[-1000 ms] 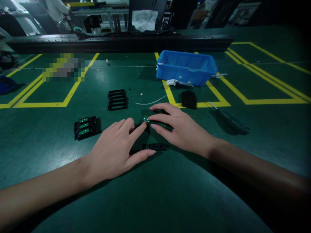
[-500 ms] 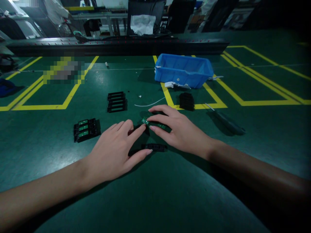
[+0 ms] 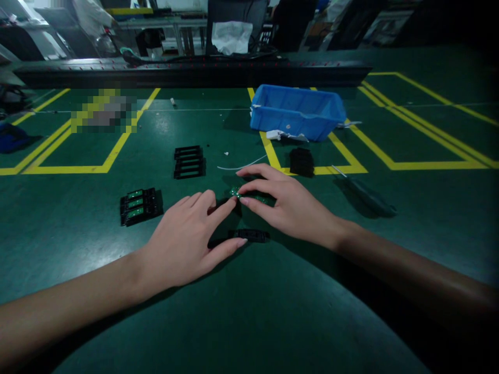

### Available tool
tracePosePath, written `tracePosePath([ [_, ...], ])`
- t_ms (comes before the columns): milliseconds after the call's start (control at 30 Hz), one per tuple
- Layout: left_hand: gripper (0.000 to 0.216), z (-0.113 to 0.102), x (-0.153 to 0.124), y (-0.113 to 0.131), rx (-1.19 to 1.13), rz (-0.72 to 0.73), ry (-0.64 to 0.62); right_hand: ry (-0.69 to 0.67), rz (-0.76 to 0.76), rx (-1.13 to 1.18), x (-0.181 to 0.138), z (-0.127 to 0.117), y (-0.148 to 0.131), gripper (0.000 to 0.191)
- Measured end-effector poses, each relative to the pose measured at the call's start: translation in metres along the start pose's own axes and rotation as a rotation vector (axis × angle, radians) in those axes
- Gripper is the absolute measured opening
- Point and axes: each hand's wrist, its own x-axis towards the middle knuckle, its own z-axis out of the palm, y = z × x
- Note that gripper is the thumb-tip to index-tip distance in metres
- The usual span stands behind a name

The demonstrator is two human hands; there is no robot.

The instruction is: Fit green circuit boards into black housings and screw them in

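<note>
A small green circuit board (image 3: 234, 192) is pinched between the thumb and fingers of my right hand (image 3: 290, 205). More green board shows beneath that palm, partly hidden. My left hand (image 3: 187, 239) lies low over the table with thumb and index finger spread. Its index fingertip meets the small board, while its thumb tip rests at a black plastic housing (image 3: 253, 236) lying nearer to me. Left of my hands sits a group of black housings (image 3: 140, 205) with green boards in them.
Black slotted frames (image 3: 189, 162) lie farther back. A blue bin (image 3: 296, 117) stands behind my right hand, with black parts (image 3: 301, 162) in front of it. To the right is a dark-handled screwdriver (image 3: 368, 197). A thin white strand (image 3: 241, 167) lies behind my fingers.
My right thumb has risen toward its index fingertip and closed in on the small board. The left hand keeps its pose. The whole view has shifted slightly.
</note>
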Motion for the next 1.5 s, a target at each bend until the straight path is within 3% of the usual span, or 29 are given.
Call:
tracePosePath([
  [267, 0.06, 0.001, 0.0, 0.0, 0.0, 0.01, -0.016, 0.009, 0.088, 0.107, 0.009, 0.002, -0.013, 0.014],
  [667, 0.064, 0.0, -0.001, -0.001, -0.02, 0.002, -0.008, 0.083, 0.096, 0.096, 0.007, 0.009, -0.006, 0.017],
  [1033, 0.044, -0.001, -0.005, -0.005, -0.181, -0.004, 0.058, 0.155, 0.049, 0.192, 0.006, 0.004, -0.01, 0.014],
  [1500, 0.047, 0.001, -0.006, -0.006, -0.221, -0.029, 0.121, 0.093, 0.021, 0.238, 0.004, 0.003, -0.012, 0.016],
])
